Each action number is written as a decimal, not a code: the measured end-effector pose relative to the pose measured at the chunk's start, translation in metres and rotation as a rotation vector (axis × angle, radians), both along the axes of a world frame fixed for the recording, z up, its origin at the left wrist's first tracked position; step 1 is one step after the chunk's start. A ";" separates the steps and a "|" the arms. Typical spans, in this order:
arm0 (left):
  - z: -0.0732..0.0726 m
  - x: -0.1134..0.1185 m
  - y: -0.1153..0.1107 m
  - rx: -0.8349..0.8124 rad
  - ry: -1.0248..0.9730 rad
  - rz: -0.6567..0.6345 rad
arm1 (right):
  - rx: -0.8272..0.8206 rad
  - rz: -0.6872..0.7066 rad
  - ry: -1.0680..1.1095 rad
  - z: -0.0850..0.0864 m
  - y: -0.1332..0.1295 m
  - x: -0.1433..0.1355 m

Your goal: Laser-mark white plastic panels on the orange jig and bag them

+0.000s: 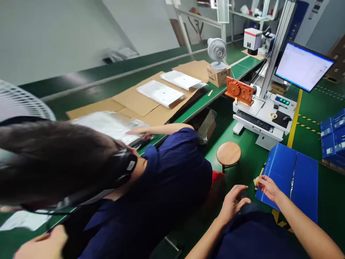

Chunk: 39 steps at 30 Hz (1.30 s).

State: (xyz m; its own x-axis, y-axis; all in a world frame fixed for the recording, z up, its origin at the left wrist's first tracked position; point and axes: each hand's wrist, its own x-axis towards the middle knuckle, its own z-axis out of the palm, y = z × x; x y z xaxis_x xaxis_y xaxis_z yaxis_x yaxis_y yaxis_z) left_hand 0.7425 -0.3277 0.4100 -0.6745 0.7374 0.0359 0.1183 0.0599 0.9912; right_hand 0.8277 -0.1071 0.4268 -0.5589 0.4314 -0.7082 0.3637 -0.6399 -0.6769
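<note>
My left hand [233, 203] is held low in front of my body, thumb and fingers apart, with nothing visible between them. To its right, my right hand [266, 187] pinches a small yellowish, shiny piece [256, 181] whose kind I cannot make out. Behind that hand lies a large blue box [306, 180] with a strip of clear tape along its top seam. Whether the hand touches the box is unclear.
A co-worker in a navy shirt [172, 180] leans over the green bench to my left, among cardboard sheets [134, 104] and white packets [160, 93]. Ahead are a round stool [228, 154] and a machine stand with a monitor [304, 66]. Blue boxes [332, 133] stand right.
</note>
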 end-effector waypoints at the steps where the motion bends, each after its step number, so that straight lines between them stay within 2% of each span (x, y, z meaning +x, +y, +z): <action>1: 0.001 -0.004 0.003 0.022 0.040 -0.036 | -0.016 0.014 0.010 0.005 0.000 0.003; 4: 0.002 -0.021 0.011 0.063 0.169 -0.092 | -0.054 0.038 0.044 0.013 -0.019 0.002; 7: -0.002 -0.038 0.016 0.069 0.230 -0.087 | -0.080 0.002 0.088 0.010 -0.043 -0.005; 9: -0.006 -0.049 0.019 0.064 0.220 -0.082 | -0.105 -0.022 0.125 0.008 -0.049 -0.009; 13: -0.011 -0.072 0.031 -0.007 0.195 -0.057 | -0.160 -0.015 0.165 0.006 -0.033 -0.023; 16: -0.013 -0.094 0.047 -0.061 0.212 -0.062 | -0.171 0.036 0.152 -0.003 -0.010 -0.050; 21: -0.021 -0.145 0.086 -0.129 0.187 -0.083 | -0.175 0.155 0.078 -0.039 0.049 -0.126; 24: -0.027 -0.184 0.127 -0.173 0.066 -0.041 | -0.207 0.252 0.038 -0.060 0.106 -0.181; 26: -0.029 -0.209 0.163 -0.186 -0.021 0.045 | -0.232 0.315 0.013 -0.065 0.152 -0.218; 29: -0.025 -0.244 0.221 -0.147 -0.052 0.151 | -0.266 0.418 -0.006 -0.056 0.219 -0.270; 32: -0.018 -0.277 0.274 -0.123 0.039 0.109 | -0.300 0.541 0.000 -0.035 0.273 -0.312; 35: -0.015 -0.307 0.312 -0.105 0.107 0.073 | -0.281 0.610 0.018 -0.017 0.308 -0.341; 39: -0.020 -0.340 0.339 -0.032 0.116 0.096 | -0.196 0.667 0.021 -0.007 0.330 -0.365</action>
State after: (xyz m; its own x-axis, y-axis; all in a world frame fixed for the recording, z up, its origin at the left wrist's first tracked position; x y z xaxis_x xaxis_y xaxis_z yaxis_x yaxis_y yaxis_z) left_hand 0.4024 0.0110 0.3898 -0.7347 0.6716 0.0957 0.2245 0.1076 0.9685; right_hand 0.4622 0.2232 0.4199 -0.6745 -0.1443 -0.7241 0.7101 -0.3953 -0.5827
